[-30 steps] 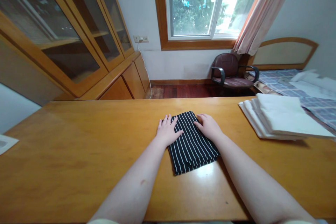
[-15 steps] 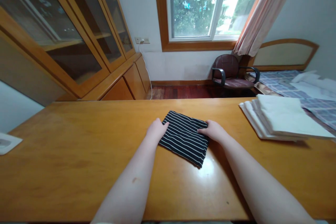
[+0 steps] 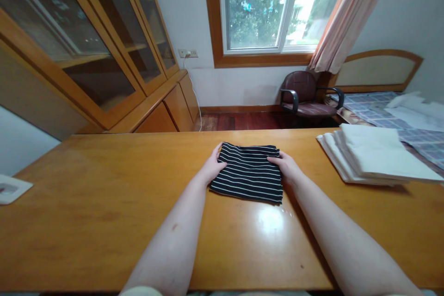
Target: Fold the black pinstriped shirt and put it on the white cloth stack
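A black cloth with thin white stripes point(image 3: 248, 173), folded into a rough rectangle, lies on the wooden table point(image 3: 104, 208). Its stripes run nearly level from left to right. My left hand point(image 3: 212, 166) grips its left edge, thumb on top and the other fingers round the side. At the right edge, my right hand point(image 3: 286, 166) holds it the same way, its thumb over the cloth and most of its fingers hidden. Whether the cloth is a garment or a plain piece of fabric, I cannot tell.
A stack of folded white cloths or sheets point(image 3: 371, 155) sits at the table's right. A white object point(image 3: 15, 189) lies at the left edge. Beyond the table stand a glass-door cabinet point(image 3: 104, 55), an office chair point(image 3: 303, 95) and a bed point(image 3: 364, 106).
Both hands have turned the striped cloth counterclockwise, so its stripes and lower edge now run closer to level. My right hand has shifted slightly right and away from me.
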{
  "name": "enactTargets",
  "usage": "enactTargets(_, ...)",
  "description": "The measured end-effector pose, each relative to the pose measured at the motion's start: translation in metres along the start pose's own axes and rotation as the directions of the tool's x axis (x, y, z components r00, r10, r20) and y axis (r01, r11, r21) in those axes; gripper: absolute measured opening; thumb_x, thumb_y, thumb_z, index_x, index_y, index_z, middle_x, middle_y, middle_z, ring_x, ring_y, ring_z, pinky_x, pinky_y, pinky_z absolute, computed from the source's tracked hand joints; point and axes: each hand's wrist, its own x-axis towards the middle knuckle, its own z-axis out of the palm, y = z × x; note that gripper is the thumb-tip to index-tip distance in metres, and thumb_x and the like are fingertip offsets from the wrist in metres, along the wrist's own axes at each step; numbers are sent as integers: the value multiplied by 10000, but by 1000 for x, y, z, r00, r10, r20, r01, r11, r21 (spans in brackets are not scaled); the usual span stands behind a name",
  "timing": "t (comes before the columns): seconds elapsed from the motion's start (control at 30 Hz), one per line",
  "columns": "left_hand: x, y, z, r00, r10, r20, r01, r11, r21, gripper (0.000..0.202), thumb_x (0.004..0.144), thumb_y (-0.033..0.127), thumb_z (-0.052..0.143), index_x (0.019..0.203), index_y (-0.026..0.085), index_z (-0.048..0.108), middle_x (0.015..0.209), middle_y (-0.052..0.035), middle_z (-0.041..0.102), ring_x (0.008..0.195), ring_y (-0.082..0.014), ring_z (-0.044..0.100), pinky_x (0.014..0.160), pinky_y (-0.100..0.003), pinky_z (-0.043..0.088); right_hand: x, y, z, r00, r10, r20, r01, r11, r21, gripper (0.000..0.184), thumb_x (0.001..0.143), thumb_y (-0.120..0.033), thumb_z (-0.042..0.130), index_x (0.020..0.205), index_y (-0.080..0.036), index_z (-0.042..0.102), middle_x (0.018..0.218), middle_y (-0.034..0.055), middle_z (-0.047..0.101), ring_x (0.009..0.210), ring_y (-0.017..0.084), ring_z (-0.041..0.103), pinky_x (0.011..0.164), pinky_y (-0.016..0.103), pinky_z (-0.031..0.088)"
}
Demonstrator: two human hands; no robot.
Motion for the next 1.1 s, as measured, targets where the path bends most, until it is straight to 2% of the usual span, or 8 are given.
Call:
enactTargets(0.17, 4, -1, -3, 979, 203, -31, -197, 972, 129, 860, 672, 71, 572, 1451, 271, 267, 1440, -32, 414, 1313, -189, 386, 1110, -320, 266, 10, 6, -6, 943, -326, 62, 322, 853, -411, 260, 678, -300, 658, 920, -208, 633, 920, 17, 695, 913, 216, 624, 914, 395, 443)
enactTargets(0.3, 2, 1, -5, 974, 228, -12, -217, 942, 255, 732, 695, 82, 536, 1392, 266, 406, 1425, -4, 436, 1315, -185, 383, 1119, -308, 253, 16, 8, -11, 929, -369, 8, 307, 760, -574, 325, 694, -312, 632, 1000, -207, 607, 969, 35, 687, 931, 214, 622, 907, 391, 441)
enactTargets(0.47, 1, 5, -5, 972, 234, -3, -219, 916, 337, 683, 676, 59, 502, 1340, 221, 486, 1391, -35, 477, 1286, -194, 423, 1110, -321, 272, 17, 8, -14, 961, -276, -25, 206, 772, -602, 376, 633, -308, 695, 965, -188, 567, 952, 61, 676, 898, 222, 630, 860, 378, 464)
enactTargets(0.67, 2, 7, -4, 961, 278, 8, -267, 913, 309, 677, 617, 37, 476, 1269, 205, 555, 1366, -32, 504, 1286, -188, 418, 1126, -339, 245, 11, 9, -15, 984, -117, 138, 155, 936, -317, 379, 596, -206, 668, 953, -190, 543, 808, 17, 655, 778, 207, 634, 746, 339, 494)
enactTargets(0.8, 1, 7, -7, 965, 261, 35, -263, 960, 99, 606, 633, 80, 521, 1227, 179, 586, 1299, -51, 568, 1221, -216, 491, 1095, -357, 304, 8, 4, -18, 969, -114, 221, 180, 935, -307, 298, 563, -163, 686, 822, -194, 543, 705, -22, 619, 711, 181, 613, 732, 325, 477)
enactTargets(0.9, -1, 6, -11, 980, 198, 36, -194, 977, -89, 583, 620, 110, 612, 1201, 170, 606, 1244, -68, 610, 1173, -247, 533, 1062, -383, 349, 5, -4, -23, 962, -92, 258, 157, 956, -246, 399, 540, -160, 727, 904, -197, 568, 806, -4, 655, 794, 191, 624, 800, 340, 470)
enactTargets(1.0, -4, 6, -14, 990, 131, 42, -120, 970, -213, 577, 568, 120, 699, 1140, 171, 646, 1205, -77, 635, 1163, -272, 539, 1055, -409, 353, -3, -17, -31, 917, 12, 399, 80, 974, -211, 591, 526, -216, 777, 1081, -194, 576, 1019, 53, 667, 949, 215, 619, 888, 361, 450)
enactTargets(1.1, -8, 7, -17, 992, 88, 93, -56, 951, -303, 551, 513, 128, 761, 1057, 179, 688, 1180, -76, 650, 1172, -289, 532, 1058, -425, 348, -11, -32, -40, 825, 149, 544, 6, 962, -272, 740, 543, -368, 790, 1212, -176, 539, 1216, 112, 600, 1097, 244, 567, 948, 380, 419)
